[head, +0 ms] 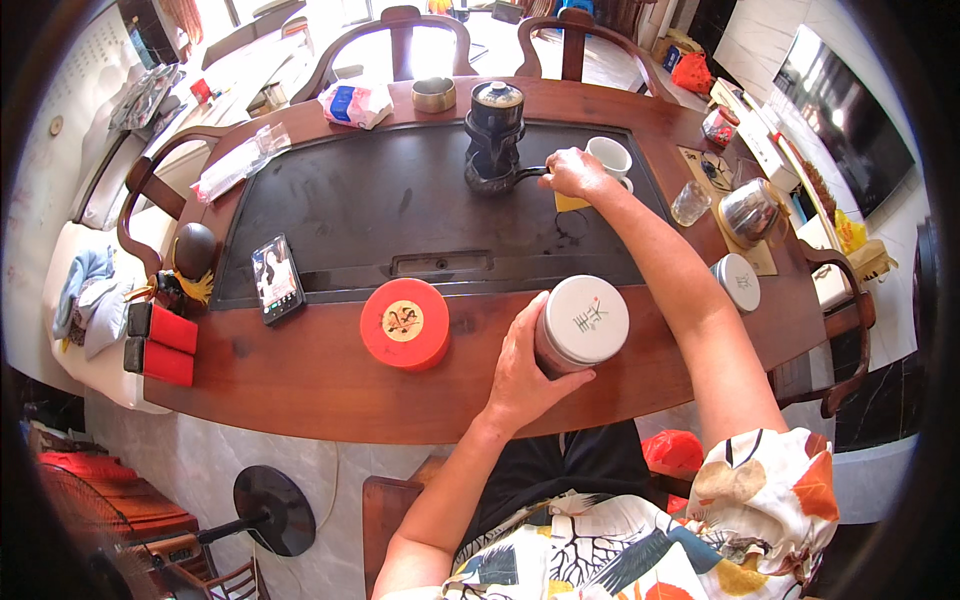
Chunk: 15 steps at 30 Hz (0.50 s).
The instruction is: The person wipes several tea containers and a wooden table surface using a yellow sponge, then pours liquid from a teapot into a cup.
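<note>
My left hand grips the side of a cylindrical canister with a pale lid that bears writing, just above the table's near edge. My right hand reaches over the black tea tray, its fingers closed at the end of the side handle of a dark tea maker. A lidded dark cup sits on top of that tea maker. Beside the right hand stands a white mug. Under the wrist lies a yellow cloth or sheet, partly hidden.
A round red container and a lit phone lie to the left. At right are a glass, a kettle and another pale-lidded canister. Tissues and a brass-coloured bowl line the far edge.
</note>
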Each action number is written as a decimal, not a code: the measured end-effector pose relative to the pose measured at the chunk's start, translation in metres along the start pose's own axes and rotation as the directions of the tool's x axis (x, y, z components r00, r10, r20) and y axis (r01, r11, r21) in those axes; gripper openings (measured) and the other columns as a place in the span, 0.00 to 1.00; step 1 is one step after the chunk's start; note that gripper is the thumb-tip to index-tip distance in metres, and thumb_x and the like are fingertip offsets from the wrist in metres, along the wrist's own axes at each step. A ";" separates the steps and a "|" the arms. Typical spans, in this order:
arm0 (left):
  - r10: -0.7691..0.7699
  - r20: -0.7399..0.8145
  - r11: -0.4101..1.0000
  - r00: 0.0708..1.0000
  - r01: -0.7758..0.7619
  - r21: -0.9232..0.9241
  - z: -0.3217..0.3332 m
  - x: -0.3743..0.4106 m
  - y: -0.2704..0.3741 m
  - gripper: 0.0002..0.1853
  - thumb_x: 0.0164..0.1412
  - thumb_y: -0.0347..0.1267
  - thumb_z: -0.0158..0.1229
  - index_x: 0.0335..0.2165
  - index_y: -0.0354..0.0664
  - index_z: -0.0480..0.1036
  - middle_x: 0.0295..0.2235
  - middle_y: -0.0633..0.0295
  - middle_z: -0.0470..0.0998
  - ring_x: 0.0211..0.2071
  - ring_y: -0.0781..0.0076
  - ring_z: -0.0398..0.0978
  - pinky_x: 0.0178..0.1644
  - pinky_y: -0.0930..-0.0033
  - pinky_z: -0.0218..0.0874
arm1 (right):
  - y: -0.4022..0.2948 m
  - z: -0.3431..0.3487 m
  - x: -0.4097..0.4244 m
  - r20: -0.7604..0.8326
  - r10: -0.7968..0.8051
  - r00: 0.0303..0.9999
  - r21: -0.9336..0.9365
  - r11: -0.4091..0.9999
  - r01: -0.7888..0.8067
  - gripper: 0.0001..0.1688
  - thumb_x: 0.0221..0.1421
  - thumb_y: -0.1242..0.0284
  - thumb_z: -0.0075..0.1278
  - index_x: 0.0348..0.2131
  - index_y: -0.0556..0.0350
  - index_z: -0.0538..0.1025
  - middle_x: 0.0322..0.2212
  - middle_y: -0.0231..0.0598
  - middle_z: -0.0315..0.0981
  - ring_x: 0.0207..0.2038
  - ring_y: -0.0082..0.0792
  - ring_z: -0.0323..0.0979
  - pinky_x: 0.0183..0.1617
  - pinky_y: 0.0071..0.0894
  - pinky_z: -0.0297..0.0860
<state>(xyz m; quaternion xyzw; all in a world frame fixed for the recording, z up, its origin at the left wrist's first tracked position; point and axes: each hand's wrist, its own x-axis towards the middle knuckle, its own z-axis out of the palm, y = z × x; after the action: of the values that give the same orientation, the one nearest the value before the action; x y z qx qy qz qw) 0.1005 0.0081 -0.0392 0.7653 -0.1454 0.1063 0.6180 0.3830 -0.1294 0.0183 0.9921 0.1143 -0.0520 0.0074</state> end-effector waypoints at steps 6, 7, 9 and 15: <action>0.016 -0.007 1.000 1.000 -0.016 -0.005 -0.001 0.000 -0.004 0.56 0.35 0.33 0.75 0.60 0.45 0.49 0.57 0.53 0.59 0.59 0.53 0.59 0.62 0.56 0.53 | 0.001 0.006 -0.007 -0.047 -0.035 0.998 -0.007 0.999 0.034 0.24 0.53 0.52 0.50 0.41 0.46 0.79 0.41 0.39 0.77 0.46 0.41 0.74 0.49 0.40 0.70; 0.017 -0.003 1.000 1.000 -0.017 -0.005 -0.001 0.001 -0.004 0.56 0.35 0.33 0.75 0.60 0.45 0.49 0.57 0.53 0.59 0.59 0.53 0.59 0.62 0.56 0.53 | 0.002 0.006 -0.008 -0.043 -0.037 0.998 -0.011 0.999 0.037 0.24 0.53 0.52 0.51 0.41 0.46 0.79 0.41 0.39 0.78 0.46 0.41 0.74 0.49 0.40 0.70; 0.014 -0.003 1.000 1.000 -0.014 -0.002 0.000 0.001 -0.003 0.56 0.35 0.33 0.75 0.60 0.45 0.49 0.57 0.53 0.59 0.59 0.53 0.59 0.62 0.56 0.53 | 0.005 0.006 -0.009 -0.036 -0.041 0.999 -0.022 0.999 0.040 0.24 0.53 0.52 0.51 0.41 0.46 0.79 0.41 0.39 0.78 0.46 0.40 0.75 0.50 0.40 0.70; -0.016 -0.017 1.000 1.000 0.016 -0.015 0.000 0.001 -0.002 0.56 0.35 0.33 0.75 0.60 0.44 0.50 0.57 0.53 0.60 0.58 0.53 0.59 0.62 0.56 0.53 | 0.005 0.010 -0.009 -0.059 -0.044 0.997 0.016 0.999 0.045 0.24 0.53 0.51 0.51 0.42 0.46 0.79 0.41 0.39 0.77 0.45 0.41 0.74 0.50 0.41 0.69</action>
<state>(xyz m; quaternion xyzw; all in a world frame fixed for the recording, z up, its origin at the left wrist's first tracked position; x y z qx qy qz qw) 0.1022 0.0089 -0.0407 0.7610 -0.1349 0.1068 0.6255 0.3741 -0.1361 0.0095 0.9904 0.1363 -0.0239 -0.0058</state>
